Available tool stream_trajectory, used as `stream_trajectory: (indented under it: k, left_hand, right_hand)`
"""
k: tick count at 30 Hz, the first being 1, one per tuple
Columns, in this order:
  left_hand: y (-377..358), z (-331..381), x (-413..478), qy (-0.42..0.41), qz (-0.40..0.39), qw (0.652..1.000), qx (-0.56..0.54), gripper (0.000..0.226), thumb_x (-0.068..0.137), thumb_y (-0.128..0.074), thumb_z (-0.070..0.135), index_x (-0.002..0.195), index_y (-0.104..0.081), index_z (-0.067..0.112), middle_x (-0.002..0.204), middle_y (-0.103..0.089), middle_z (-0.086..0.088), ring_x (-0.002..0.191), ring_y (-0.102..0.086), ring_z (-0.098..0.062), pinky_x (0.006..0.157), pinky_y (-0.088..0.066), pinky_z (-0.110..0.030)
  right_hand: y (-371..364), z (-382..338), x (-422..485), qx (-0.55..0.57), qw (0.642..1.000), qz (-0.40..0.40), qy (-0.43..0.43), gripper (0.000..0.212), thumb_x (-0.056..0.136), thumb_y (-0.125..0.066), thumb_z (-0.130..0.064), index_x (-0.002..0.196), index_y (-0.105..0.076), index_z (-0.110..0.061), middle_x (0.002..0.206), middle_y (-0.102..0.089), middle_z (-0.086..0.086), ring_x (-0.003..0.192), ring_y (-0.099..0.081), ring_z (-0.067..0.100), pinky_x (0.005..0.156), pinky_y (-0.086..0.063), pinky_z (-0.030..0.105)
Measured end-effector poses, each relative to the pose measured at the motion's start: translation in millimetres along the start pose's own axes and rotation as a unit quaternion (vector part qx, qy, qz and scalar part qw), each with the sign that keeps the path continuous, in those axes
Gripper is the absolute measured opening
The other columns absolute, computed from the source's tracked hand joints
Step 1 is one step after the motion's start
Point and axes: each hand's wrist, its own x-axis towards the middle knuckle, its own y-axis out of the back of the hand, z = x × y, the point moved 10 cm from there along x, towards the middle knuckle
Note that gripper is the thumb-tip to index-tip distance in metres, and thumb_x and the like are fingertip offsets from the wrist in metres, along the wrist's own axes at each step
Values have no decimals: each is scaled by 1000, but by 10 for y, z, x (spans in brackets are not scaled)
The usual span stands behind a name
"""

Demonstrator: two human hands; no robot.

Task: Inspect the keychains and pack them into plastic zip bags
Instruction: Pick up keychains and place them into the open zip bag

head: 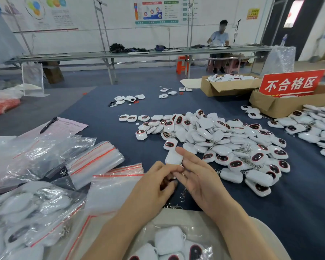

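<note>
I saw left hand (pixel 152 186) curled, pinching lower end of white keychain (pixel 173 157); right hand (pixel 199 181), fingers (pixel 188 160) straight, touched it.

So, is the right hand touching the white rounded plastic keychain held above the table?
Touching. The head view shows the right hand with straight fingers against the white rounded plastic keychain, no gap.

A red rectangular sign with white characters (pixel 291 83) stands at 2 o'clock in a brown cardboard box (pixel 270 106). A second open cardboard box (pixel 219 90) sits just left of it. At 9 o'clock a black pen (pixel 48 125) lies on a pink printed sheet (pixel 69 127). A clear acrylic stand (pixel 32 78) is at 10 o'clock. At 1 o'clock a seated person (pixel 219 37) is behind a long grey workbench (pixel 101 54), near an orange plastic stool (pixel 182 64).
</note>
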Motion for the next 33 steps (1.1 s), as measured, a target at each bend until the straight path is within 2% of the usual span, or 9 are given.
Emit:
stream_trajectory:
  k: [5, 9, 13, 16, 18, 22, 27, 30, 33]
  left_hand:
    - [23, 4, -10, 6, 18, 999, 43, 32, 95, -67, 25, 114, -58, 48, 91, -43, 20, 80, -52, -3, 69, -38, -11]
    - [45, 30, -11, -5, 13, 1000, 14, 30, 92, -70, 23, 108, -60, 45, 91, -47, 14, 84, -55, -9, 72, -41, -13]
    - [10, 56, -22, -8, -9, 1000, 5, 21, 85, -65, 47, 105, -60, 43, 92, -55, 10, 90, -57, -12, 79, -49, -31]
    - [19, 66, -24, -14, -7, 1000, -5, 18, 86, -63, 45, 105, -62, 41, 93, -58, 10, 92, -59, -13, 81, -49, -34]
    - [43, 66, -24, -20, 2, 1000, -18, 16, 89, -64, 39, 104, -66, 41, 94, -57, 12, 90, -59, -13, 78, -48, -26]
    - [100, 25, -11, -10, 27, 999, -36, 10, 93, -68, 33, 98, -70, 42, 101, -49, 17, 94, -57, -12, 76, -41, -11]
    - [262, -103, -18, 42, 92, 983, -154, 5, 93, -69, 30, 95, -71, 34, 103, -57, 10, 90, -62, -13, 79, -49, -22]
    - [271, -195, -26, 77, 102, 968, -217, 10, 96, -68, 21, 93, -69, 30, 94, -68, 0, 83, -64, -14, 72, -54, -26]
    - [275, -247, -35, 91, 109, 962, -232, 9, 96, -67, 22, 93, -69, 30, 90, -69, 1, 78, -65, -13, 73, -55, -27]
  right_hand:
    - [-84, 1, -23, 3, 1000, -16, 0, 27, 103, -53, -17, 120, -72, -12, 124, -70, 12, 116, -67, 31, 100, -54, 39]
    - [-52, -24, -37, -46, 999, -25, 4, 30, 104, -48, -13, 119, -74, -20, 113, -72, 13, 104, -71, 25, 85, -59, 32]
    - [20, -36, -33, -91, 996, -11, 12, 31, 103, -50, -10, 114, -76, -22, 81, -58, 7, 76, -67, 20, 70, -60, 27]
    - [24, -51, -38, -88, 996, -12, 15, 30, 102, -51, -9, 113, -76, -21, 91, -57, 11, 85, -61, 24, 66, -59, 25]
    - [24, -55, -41, -84, 996, -14, 17, 29, 102, -52, -10, 113, -76, -21, 101, -63, 12, 88, -65, 21, 64, -58, 24]
    - [65, -96, -40, -121, 992, 11, 37, 27, 102, -55, -14, 114, -76, -26, 100, -60, 10, 88, -63, 17, 61, -57, 25]
    - [-29, -121, -66, -204, 976, -2, 72, 36, 101, -56, -12, 114, -72, -41, 109, -75, -4, 95, -72, 16, 68, -61, 31]
    - [-73, -102, -69, -230, 969, -4, 86, 33, 100, -58, -9, 112, -72, -37, 111, -75, -5, 98, -72, 15, 74, -60, 29]
    - [-76, -92, -61, -232, 969, -11, 83, 29, 100, -59, -14, 111, -74, -37, 113, -75, -4, 99, -71, 13, 79, -59, 28]
